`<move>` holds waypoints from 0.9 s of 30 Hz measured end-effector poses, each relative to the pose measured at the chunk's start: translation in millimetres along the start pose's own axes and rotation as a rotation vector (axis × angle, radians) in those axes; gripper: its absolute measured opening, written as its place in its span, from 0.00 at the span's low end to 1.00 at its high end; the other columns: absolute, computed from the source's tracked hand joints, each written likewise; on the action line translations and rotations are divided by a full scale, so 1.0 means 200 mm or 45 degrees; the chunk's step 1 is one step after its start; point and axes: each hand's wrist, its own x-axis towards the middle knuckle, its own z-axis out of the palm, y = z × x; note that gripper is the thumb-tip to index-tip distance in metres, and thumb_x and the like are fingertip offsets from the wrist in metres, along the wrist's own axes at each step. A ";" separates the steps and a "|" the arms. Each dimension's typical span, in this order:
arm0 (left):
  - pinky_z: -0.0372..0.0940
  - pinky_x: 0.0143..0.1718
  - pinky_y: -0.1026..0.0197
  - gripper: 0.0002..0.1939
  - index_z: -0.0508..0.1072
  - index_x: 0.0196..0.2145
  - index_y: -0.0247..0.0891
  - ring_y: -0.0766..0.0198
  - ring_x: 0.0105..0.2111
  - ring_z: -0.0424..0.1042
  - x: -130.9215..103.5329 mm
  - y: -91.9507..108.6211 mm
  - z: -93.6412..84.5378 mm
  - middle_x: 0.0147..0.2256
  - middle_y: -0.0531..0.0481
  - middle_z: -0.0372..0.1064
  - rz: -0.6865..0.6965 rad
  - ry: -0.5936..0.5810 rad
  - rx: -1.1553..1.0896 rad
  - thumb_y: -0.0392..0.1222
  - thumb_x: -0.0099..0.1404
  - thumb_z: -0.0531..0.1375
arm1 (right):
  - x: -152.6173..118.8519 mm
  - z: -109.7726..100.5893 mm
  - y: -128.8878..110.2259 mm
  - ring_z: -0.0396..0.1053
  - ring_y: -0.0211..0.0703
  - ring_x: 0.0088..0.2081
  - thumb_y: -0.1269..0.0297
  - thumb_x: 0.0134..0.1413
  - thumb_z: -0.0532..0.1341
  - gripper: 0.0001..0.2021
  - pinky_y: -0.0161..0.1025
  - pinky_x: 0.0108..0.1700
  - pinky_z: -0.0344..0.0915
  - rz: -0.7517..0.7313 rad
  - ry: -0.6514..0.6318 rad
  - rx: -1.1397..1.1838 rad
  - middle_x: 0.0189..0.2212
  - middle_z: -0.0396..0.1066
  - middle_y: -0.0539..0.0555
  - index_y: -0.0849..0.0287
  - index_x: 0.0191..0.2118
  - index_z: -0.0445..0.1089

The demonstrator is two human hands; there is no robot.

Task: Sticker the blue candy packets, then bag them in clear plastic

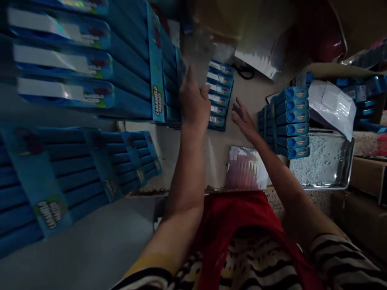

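Observation:
My left hand [196, 102] reaches forward with its fingers stretched and the thumb apart. It is beside the end of a tall stack of blue boxes [130, 76] banded with "Caramelo Macizo" strips; whether it touches them I cannot tell. Just right of the thumb lies a short bundle of blue boxes [220, 96] with white labels on their ends. My right hand [244, 123] hovers over the table to the right of that bundle, fingers spread and holding nothing. Another banded bundle of blue boxes [284, 123] stands close to my right forearm.
A clear plastic packet [246, 167] lies at the table's front edge. To the right are a metal tray [322, 161] with small pale pieces and a carton [326, 68] of blue items. More blue boxes [78, 173] line the lower left. White sheets [260, 60] lie at the back.

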 end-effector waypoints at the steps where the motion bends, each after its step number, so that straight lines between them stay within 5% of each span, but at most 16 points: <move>1: 0.50 0.73 0.47 0.23 0.67 0.63 0.33 0.52 0.72 0.55 -0.11 0.05 -0.01 0.68 0.42 0.64 0.078 0.002 0.024 0.45 0.76 0.61 | -0.11 -0.03 0.05 0.62 0.50 0.70 0.43 0.68 0.58 0.34 0.54 0.69 0.63 0.002 0.048 -0.098 0.69 0.65 0.57 0.50 0.73 0.54; 4: 0.56 0.69 0.49 0.15 0.75 0.56 0.39 0.50 0.63 0.69 -0.51 0.07 0.05 0.56 0.41 0.75 0.072 -0.224 0.174 0.45 0.78 0.56 | -0.45 -0.09 0.24 0.68 0.53 0.64 0.57 0.73 0.51 0.21 0.51 0.68 0.63 0.220 0.114 -0.575 0.63 0.70 0.64 0.58 0.65 0.65; 6: 0.60 0.65 0.47 0.14 0.78 0.52 0.40 0.48 0.58 0.72 -0.73 -0.05 0.15 0.51 0.39 0.78 -0.065 -0.439 0.325 0.41 0.75 0.56 | -0.61 -0.09 0.37 0.63 0.59 0.67 0.65 0.66 0.61 0.27 0.51 0.67 0.63 0.336 0.035 -0.910 0.68 0.63 0.70 0.62 0.69 0.61; 8: 0.60 0.64 0.47 0.19 0.76 0.57 0.37 0.46 0.59 0.69 -0.83 -0.23 0.26 0.56 0.37 0.75 -0.134 -0.671 0.448 0.36 0.70 0.60 | -0.68 -0.08 0.48 0.59 0.63 0.69 0.71 0.61 0.64 0.35 0.51 0.66 0.63 0.377 -0.024 -1.130 0.71 0.56 0.72 0.64 0.72 0.57; 11: 0.59 0.63 0.45 0.26 0.74 0.58 0.33 0.43 0.61 0.64 -0.81 -0.47 0.39 0.61 0.33 0.70 -0.086 -0.957 0.596 0.32 0.61 0.66 | -0.69 -0.08 0.59 0.57 0.62 0.67 0.73 0.63 0.62 0.32 0.52 0.67 0.61 0.327 -0.074 -1.242 0.69 0.57 0.70 0.62 0.72 0.59; 15: 0.59 0.60 0.48 0.06 0.79 0.39 0.35 0.48 0.53 0.67 -0.73 -0.62 0.45 0.48 0.36 0.76 -0.050 -1.109 0.622 0.33 0.63 0.64 | -0.70 -0.11 0.67 0.59 0.58 0.64 0.74 0.63 0.61 0.30 0.51 0.69 0.59 0.184 -0.109 -1.213 0.65 0.63 0.67 0.62 0.70 0.63; 21: 0.64 0.44 0.57 0.07 0.79 0.38 0.37 0.55 0.40 0.74 -0.76 -0.64 0.43 0.39 0.43 0.79 -0.433 -1.039 0.388 0.41 0.65 0.62 | -0.73 -0.01 0.66 0.59 0.59 0.64 0.70 0.67 0.60 0.28 0.52 0.68 0.59 0.019 0.044 -1.174 0.66 0.64 0.67 0.66 0.71 0.63; 27: 0.63 0.41 0.58 0.07 0.79 0.34 0.37 0.56 0.38 0.74 -0.76 -0.60 0.43 0.36 0.45 0.79 -0.521 -0.938 0.413 0.41 0.61 0.62 | -0.73 0.14 0.65 0.62 0.60 0.62 0.74 0.69 0.52 0.26 0.53 0.65 0.62 -0.034 0.074 -1.185 0.66 0.67 0.66 0.65 0.70 0.65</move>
